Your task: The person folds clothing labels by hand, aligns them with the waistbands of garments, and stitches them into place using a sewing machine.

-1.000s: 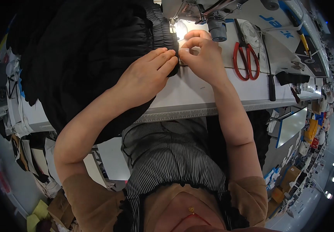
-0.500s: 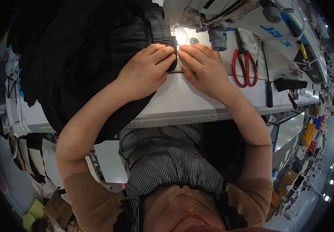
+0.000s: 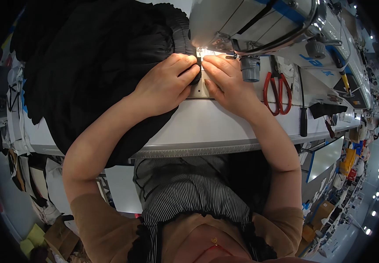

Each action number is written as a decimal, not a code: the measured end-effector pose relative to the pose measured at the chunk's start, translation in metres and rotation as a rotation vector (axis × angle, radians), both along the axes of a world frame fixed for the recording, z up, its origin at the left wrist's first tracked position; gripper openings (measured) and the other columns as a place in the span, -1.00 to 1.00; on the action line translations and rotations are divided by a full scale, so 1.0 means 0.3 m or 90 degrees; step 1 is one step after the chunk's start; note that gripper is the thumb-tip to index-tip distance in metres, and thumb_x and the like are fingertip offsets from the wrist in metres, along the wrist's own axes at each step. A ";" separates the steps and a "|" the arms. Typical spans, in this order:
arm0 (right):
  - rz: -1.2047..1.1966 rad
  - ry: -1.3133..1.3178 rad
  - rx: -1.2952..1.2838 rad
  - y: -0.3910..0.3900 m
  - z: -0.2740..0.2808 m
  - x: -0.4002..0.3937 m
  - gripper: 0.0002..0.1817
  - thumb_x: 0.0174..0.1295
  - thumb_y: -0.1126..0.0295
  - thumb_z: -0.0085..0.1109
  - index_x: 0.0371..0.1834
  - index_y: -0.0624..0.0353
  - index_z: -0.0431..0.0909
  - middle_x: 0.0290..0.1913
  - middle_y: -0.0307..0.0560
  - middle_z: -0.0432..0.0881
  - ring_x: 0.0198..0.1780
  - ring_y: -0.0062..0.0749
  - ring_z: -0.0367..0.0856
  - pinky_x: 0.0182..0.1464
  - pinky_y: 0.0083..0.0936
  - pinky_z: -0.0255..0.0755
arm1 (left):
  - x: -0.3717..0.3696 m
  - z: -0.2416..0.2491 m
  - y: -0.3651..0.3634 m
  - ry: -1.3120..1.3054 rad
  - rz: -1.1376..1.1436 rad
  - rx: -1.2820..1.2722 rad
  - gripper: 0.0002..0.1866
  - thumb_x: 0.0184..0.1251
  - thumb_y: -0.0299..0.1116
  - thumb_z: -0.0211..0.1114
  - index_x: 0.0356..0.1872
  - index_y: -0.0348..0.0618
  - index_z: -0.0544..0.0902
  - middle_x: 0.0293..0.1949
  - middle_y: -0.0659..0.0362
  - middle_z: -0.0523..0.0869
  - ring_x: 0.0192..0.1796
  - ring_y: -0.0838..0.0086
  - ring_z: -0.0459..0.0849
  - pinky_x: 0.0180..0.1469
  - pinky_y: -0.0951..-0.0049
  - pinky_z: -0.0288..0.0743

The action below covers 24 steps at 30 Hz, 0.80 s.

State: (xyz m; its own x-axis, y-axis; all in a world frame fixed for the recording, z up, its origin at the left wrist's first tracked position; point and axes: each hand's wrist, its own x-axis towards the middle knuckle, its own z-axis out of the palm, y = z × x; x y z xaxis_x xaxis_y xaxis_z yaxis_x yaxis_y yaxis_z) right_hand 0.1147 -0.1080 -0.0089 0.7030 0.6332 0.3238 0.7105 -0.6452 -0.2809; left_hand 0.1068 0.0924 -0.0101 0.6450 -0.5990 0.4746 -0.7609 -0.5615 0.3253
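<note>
My left hand is closed on the edge of a black gathered fabric garment, its fingertips pressed down beside the lit needle area. Gathers run along the garment's edge beyond my fingers. Just across a narrow strip of that fabric, my right hand lies with fingers stretched out on the needle plate, thumb apart, fingertips at the fabric's edge. Above both hands hangs the sewing machine head. The needle and presser foot are mostly hidden by glare and fingers.
Red-handled scissors and a black-handled screwdriver lie right of my right hand. A ruler strip runs along the table's front edge. The machine's body stands at the right. The black garment spreads over the left side and hangs off the edge.
The view has shifted, so machine, scissors and table edge sit lower in it. Relative to the table, both hands and the gathered fabric edge have moved farther from the front edge, under the machine head.
</note>
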 end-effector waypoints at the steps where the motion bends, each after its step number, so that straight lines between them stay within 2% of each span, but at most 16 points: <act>1: 0.002 0.014 0.004 -0.001 0.001 0.001 -0.61 0.06 0.40 0.13 0.00 0.20 0.44 0.08 -0.11 0.41 0.13 -0.22 0.31 0.16 -0.38 0.22 | 0.000 -0.002 0.001 0.005 -0.001 -0.004 -0.62 -0.13 -0.52 0.25 -0.17 -0.34 0.49 -0.11 0.10 0.48 -0.04 0.30 0.46 0.00 0.40 0.45; 4: 0.015 0.021 0.010 -0.003 0.000 0.004 -0.61 0.05 0.40 0.13 0.00 0.23 0.43 0.08 -0.09 0.42 0.13 -0.19 0.31 0.19 -0.32 0.14 | 0.003 -0.003 0.001 -0.001 -0.009 -0.001 -0.63 -0.12 -0.51 0.24 -0.17 -0.35 0.49 -0.13 0.08 0.48 -0.04 0.28 0.47 -0.01 0.39 0.46; 11: 0.017 0.025 0.006 -0.008 0.009 0.008 -0.59 0.06 0.40 0.13 0.03 0.23 0.42 0.10 -0.08 0.41 0.17 -0.20 0.27 0.20 -0.31 0.11 | 0.010 -0.003 0.002 -0.003 -0.002 0.007 -0.64 -0.09 -0.50 0.22 -0.17 -0.35 0.49 -0.13 0.06 0.48 -0.03 0.26 0.46 -0.03 0.38 0.47; 14: 0.011 0.015 0.001 -0.014 0.008 0.014 -0.61 0.14 0.34 0.09 0.03 0.26 0.42 0.09 -0.03 0.42 0.13 -0.20 0.33 0.19 -0.35 0.13 | 0.011 -0.010 0.002 -0.005 -0.006 -0.001 -0.65 -0.09 -0.49 0.22 -0.18 -0.36 0.48 -0.11 0.05 0.47 -0.01 0.25 0.45 -0.04 0.36 0.47; 16: -0.026 0.154 0.127 -0.024 -0.022 0.053 -0.68 0.19 0.26 -0.01 0.00 0.04 0.47 0.03 -0.16 0.50 0.10 -0.29 0.38 0.17 -0.30 0.08 | 0.024 -0.014 -0.001 -0.011 0.010 0.003 -0.67 -0.05 -0.48 0.22 -0.18 -0.30 0.48 -0.09 0.02 0.46 0.03 0.20 0.43 -0.05 0.34 0.48; 17: -0.035 0.231 0.219 -0.035 -0.052 0.090 -0.73 0.20 0.29 -0.06 -0.07 -0.01 0.54 -0.02 -0.17 0.55 0.06 -0.26 0.40 0.16 -0.33 0.08 | 0.033 -0.016 0.001 -0.013 0.009 0.003 -0.67 -0.05 -0.48 0.22 -0.18 -0.30 0.48 -0.09 0.02 0.46 0.03 0.20 0.43 -0.05 0.34 0.48; 21: -0.129 0.257 0.155 -0.029 0.009 0.094 -0.75 0.19 0.35 -0.09 -0.16 0.01 0.59 -0.14 -0.15 0.60 -0.03 -0.27 0.45 0.15 -0.39 0.07 | 0.040 -0.021 0.006 -0.008 -0.005 0.003 -0.73 -0.01 -0.45 0.20 -0.21 -0.23 0.49 -0.05 -0.02 0.44 0.07 0.12 0.40 -0.03 0.30 0.47; 23: -0.089 0.262 0.268 -0.020 -0.007 0.083 -0.74 0.15 0.39 -0.10 -0.21 0.06 0.60 -0.26 -0.11 0.62 -0.12 -0.24 0.50 0.08 -0.42 0.16 | 0.030 -0.019 0.004 -0.002 -0.008 0.006 -0.74 0.00 -0.44 0.20 -0.22 -0.21 0.49 -0.03 -0.03 0.44 0.08 0.10 0.39 -0.02 0.28 0.46; 24: -0.089 0.261 0.270 -0.024 -0.009 0.083 -0.74 0.15 0.39 -0.10 -0.21 0.06 0.60 -0.26 -0.11 0.62 -0.12 -0.24 0.50 0.08 -0.42 0.16 | 0.022 -0.019 0.004 -0.009 -0.007 0.001 -0.75 0.00 -0.44 0.20 -0.23 -0.22 0.49 -0.02 -0.02 0.44 0.09 0.10 0.39 -0.02 0.28 0.46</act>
